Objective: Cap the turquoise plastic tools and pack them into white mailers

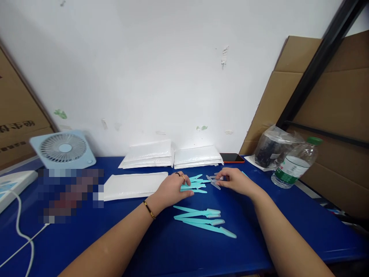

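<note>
My left hand lies over the left side of a pile of turquoise eyebrow razors, its thumb stretched out apart from the fingers. The fingertips partly cover the pile. Just right of it, my right hand is closed in a pinch on a clear plastic cap, among a few similar loose clear caps. Closer to me, several turquoise razors with clear caps over their blades lie side by side on the blue table.
White padded envelopes are stacked by the wall, with another stack beside them. A single envelope lies left of my left hand. A phone, bottle and bagged dark item stand right. A fan is left.
</note>
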Motion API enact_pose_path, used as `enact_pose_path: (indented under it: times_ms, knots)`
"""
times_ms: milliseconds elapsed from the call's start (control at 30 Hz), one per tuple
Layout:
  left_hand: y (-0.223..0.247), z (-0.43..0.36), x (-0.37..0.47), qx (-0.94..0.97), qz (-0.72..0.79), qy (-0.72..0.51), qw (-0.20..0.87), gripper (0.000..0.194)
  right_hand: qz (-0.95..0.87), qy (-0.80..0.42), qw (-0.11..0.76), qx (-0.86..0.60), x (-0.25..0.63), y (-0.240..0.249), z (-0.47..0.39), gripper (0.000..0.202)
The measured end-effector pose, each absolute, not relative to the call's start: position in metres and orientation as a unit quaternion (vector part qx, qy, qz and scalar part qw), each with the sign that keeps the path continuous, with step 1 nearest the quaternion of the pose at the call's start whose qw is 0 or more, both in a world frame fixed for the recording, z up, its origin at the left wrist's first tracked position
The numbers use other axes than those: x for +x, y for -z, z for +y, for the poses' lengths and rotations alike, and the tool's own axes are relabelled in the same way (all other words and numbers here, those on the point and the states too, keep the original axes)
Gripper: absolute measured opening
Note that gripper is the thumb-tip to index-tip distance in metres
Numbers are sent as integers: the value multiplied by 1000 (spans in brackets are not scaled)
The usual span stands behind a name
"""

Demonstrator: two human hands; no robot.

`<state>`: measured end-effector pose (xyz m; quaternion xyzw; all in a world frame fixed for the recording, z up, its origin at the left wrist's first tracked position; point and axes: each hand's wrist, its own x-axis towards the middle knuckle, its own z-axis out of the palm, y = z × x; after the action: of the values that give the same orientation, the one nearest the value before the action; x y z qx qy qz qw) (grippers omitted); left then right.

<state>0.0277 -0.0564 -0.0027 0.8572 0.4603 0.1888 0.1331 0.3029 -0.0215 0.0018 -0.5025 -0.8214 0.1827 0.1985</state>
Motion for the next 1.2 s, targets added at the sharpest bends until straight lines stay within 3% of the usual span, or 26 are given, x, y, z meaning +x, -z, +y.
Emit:
enact_pose_path:
  times_ms: [167,400,667,833,1000,1100,1200]
  knots:
    - [3,-76,41,898,368,-106,219,25,-841,-226,174,-459,295,-7,-31,30]
    - [9,-68,48,871,430,-139,195,19,-844,-391,56,-362,276,-6,-44,32]
    - [13,-52,40,845,486,-180,132,18,-832,-318,136,-434,285,-8,-36,32]
    - [14,-49,40,847,480,-193,121,18,-842,-334,118,-408,279,-4,-36,29]
    - [13,-44,34,829,521,-180,96,17,-816,-247,155,-499,295,1,-22,30]
    - [7,-52,34,851,480,-181,112,31,-797,-184,196,-542,302,-2,-19,30]
    - [2,-64,34,898,387,-118,172,28,-809,-183,198,-523,300,-7,-25,27]
